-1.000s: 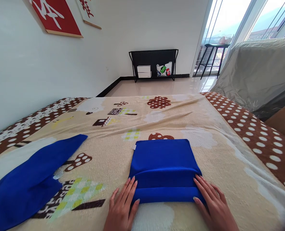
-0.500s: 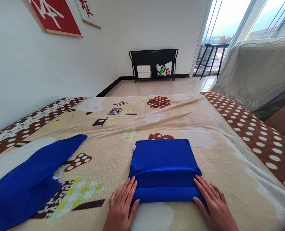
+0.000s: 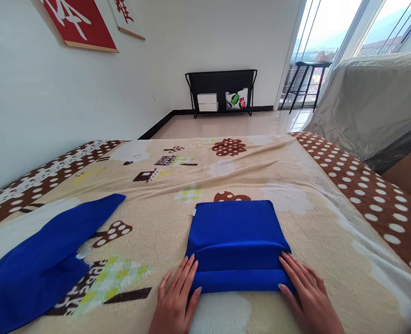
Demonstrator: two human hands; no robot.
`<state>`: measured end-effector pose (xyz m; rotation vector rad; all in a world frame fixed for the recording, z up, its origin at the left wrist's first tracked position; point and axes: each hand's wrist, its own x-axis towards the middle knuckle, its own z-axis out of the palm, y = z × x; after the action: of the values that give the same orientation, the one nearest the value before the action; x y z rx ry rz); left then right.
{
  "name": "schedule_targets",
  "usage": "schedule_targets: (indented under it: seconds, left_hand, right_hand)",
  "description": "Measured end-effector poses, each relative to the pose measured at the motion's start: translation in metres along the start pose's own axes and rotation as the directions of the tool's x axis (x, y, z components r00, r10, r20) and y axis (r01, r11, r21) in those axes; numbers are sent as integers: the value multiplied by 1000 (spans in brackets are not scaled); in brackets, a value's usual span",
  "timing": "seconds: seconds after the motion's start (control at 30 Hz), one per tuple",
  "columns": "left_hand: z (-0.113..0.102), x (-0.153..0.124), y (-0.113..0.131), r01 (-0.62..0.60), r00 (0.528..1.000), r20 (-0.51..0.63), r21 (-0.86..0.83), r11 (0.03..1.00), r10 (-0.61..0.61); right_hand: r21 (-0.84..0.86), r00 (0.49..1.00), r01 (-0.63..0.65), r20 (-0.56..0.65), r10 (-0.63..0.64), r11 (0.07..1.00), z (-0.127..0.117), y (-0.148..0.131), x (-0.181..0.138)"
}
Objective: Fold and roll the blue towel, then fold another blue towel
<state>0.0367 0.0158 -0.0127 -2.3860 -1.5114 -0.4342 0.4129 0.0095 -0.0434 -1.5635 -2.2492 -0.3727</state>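
Cloth (image 3: 233, 223) of deep blue is lying on a patterned blanket (image 3: 156, 232), its near part forming a flat folded band and a raised crease running across its middle. The left hand (image 3: 177, 290) is resting on its left edge, the right hand (image 3: 304, 287) on its right; the two are lying well apart, fingers straight, thumbs spreading away from them. A white tag (image 3: 192, 212) is sticking out at the far left corner. A second blue cloth (image 3: 38, 269) is lying unevenly to the left, showing a pale label (image 3: 83, 253) whose print is seemingly too blurred to read
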Motion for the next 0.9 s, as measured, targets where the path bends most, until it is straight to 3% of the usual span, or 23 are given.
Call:
schedule_targets:
  seconds: [0.5,0.6,0.7,0.8,0.9]
  left_hand:
    - [-4,0,1,-1,1000,-20,41,999,2]
    - [-12,8,15,-6,998,-55,29,1000,8]
    - [-16,30,46,-149,988,-42,-28,988,148]
    - [-14,54,73,-264,963,26,-103,959,268]
    - [-7,60,69,-222,967,103,-112,969,233]
  right_hand:
    - [-1,1000,-7,-1,7,1000,-2,1,0]
    - [13,997,-26,-73,26,1000,-8,-12,9]
    - [59,993,26,-116,-19,998,-15,-44,27]
    - [123,988,151,-54,-145,981,-16,-75,48]
    - [130,991,127,20,-130,983,-10,-73,55]
